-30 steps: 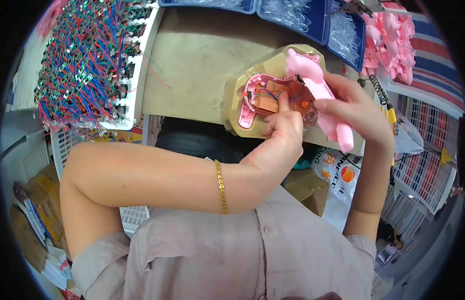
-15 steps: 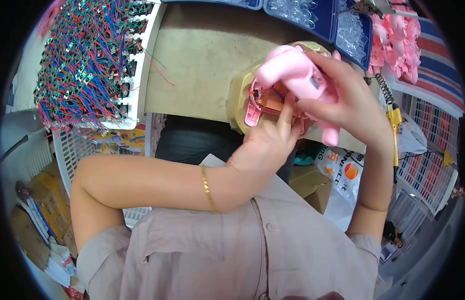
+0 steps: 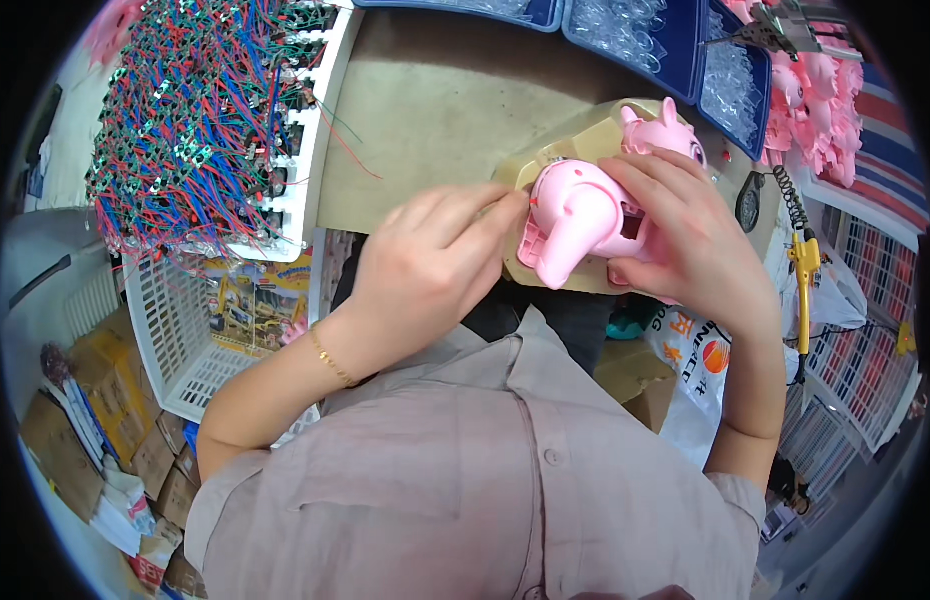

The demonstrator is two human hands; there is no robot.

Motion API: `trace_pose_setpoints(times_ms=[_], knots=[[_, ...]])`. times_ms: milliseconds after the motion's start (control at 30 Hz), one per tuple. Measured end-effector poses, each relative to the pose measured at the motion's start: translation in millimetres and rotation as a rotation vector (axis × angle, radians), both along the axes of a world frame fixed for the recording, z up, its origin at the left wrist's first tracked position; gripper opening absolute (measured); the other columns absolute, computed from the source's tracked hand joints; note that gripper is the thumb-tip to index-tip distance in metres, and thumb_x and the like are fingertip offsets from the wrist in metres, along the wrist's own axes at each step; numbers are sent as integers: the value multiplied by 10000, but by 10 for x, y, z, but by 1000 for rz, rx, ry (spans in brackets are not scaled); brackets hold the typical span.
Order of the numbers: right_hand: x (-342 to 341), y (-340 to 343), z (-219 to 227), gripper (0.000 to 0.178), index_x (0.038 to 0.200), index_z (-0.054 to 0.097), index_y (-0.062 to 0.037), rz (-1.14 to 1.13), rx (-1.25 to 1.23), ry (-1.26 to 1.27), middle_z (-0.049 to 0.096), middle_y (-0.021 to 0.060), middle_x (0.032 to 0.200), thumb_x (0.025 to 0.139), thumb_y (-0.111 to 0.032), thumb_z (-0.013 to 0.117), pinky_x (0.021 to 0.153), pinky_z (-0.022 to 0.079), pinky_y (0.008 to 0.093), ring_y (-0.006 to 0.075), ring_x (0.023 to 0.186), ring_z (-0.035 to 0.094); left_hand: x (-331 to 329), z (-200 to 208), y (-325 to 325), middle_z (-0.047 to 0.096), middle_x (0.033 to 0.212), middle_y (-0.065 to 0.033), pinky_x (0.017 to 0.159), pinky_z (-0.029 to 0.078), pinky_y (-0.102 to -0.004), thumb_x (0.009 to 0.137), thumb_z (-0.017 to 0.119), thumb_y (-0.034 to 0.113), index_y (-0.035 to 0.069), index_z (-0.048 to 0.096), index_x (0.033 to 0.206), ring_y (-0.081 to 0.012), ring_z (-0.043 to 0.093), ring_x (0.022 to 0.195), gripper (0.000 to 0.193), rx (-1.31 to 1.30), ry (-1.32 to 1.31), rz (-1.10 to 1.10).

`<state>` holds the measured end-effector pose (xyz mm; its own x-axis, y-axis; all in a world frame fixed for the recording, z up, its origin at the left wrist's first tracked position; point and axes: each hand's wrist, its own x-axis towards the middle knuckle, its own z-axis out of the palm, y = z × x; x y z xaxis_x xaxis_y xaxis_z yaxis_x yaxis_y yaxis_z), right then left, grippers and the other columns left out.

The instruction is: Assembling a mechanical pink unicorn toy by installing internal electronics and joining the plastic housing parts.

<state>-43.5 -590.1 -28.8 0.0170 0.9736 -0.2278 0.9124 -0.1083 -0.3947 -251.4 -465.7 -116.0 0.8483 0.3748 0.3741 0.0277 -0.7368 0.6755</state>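
Observation:
A pink plastic toy animal (image 3: 576, 208), with ears on its head and stubby legs, lies on its side in a beige moulded holder (image 3: 520, 165) at the table's front edge. My right hand (image 3: 685, 220) is closed round its belly, thumb on the near side and fingers over the far side, next to a dark rectangular opening. At the toy's rear end, my left hand (image 3: 440, 260) has its thumb and fingertips pinched together against or right beside the pink shell. Whatever lies between those fingertips is too small or hidden to make out.
To the left stands a white rack (image 3: 310, 150) heaped with small circuit boards (image 3: 195, 130) on red, blue and green wires. Blue bins (image 3: 675, 75) of clear plastic parts line the back. Pink toy parts (image 3: 815, 110) pile at the far right, near a hanging yellow tool (image 3: 804, 270) on a coiled cord.
The raised pink shell half has come down over the orange-brown inner parts, which are now covered. My left hand has pulled out of the toy and moved left to its rear edge.

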Motion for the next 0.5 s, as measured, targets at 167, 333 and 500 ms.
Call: trace_pose_setpoints(times_ms=[167,333,500], knots=[[0,-5,-66,673,1219,536,-44,-16,22,-19,550,135,1195,585,-155,731,1011,364,443,364,1170,471,23,-153,-67,596,1072,-64,712,472,-311,733,693,108,62,625,1106,-206,601,819,382,160,4,24],[7,38,-39,677,1211,542,-44,-3,-2,9,550,142,1178,577,-168,745,1005,366,443,360,1170,468,19,-130,-56,595,1078,-74,722,473,-318,740,691,117,73,634,1086,-217,602,830,354,127,34,15],[24,25,23,639,1184,558,-34,-18,-11,27,554,146,1177,584,-150,748,1010,360,438,359,1156,477,349,140,26,567,1118,-121,784,480,-373,770,669,120,65,588,1120,-290,590,900,363,-140,-92,-15]])
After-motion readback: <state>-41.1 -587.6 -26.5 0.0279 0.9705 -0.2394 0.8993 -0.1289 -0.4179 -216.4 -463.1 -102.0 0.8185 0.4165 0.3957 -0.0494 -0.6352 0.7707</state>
